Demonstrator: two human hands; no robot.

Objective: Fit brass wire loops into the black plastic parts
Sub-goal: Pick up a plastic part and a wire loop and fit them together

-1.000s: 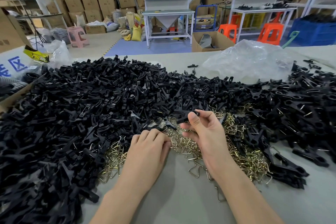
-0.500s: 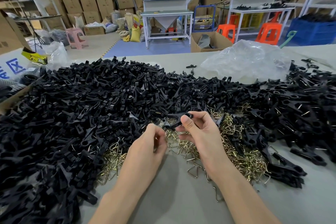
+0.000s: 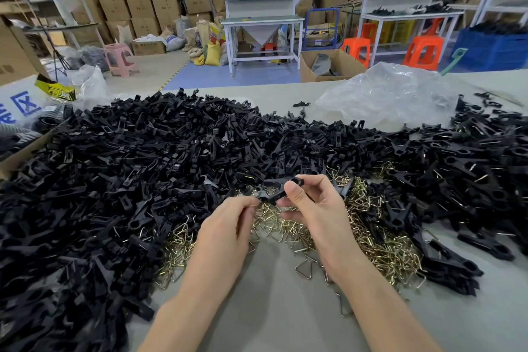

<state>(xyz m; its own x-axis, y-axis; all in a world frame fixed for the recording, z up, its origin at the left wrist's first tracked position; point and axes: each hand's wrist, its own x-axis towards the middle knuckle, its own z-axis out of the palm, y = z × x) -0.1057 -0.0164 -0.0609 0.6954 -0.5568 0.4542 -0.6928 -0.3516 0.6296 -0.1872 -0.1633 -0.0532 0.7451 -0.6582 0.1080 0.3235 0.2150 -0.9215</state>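
While a deep heap of black plastic parts [image 3: 108,174] covers the left side of the table [image 3: 271,308], the left hand [image 3: 228,228] hovers just right of it. Its fingers are curled and its tips are pinched together against the left end of one black part [image 3: 275,188]; whether they hold a wire cannot be told. The right hand [image 3: 317,208] pinches that part's right end between thumb and forefinger. Brass wire loops [image 3: 380,251] lie heaped beneath both hands, spreading rightward.
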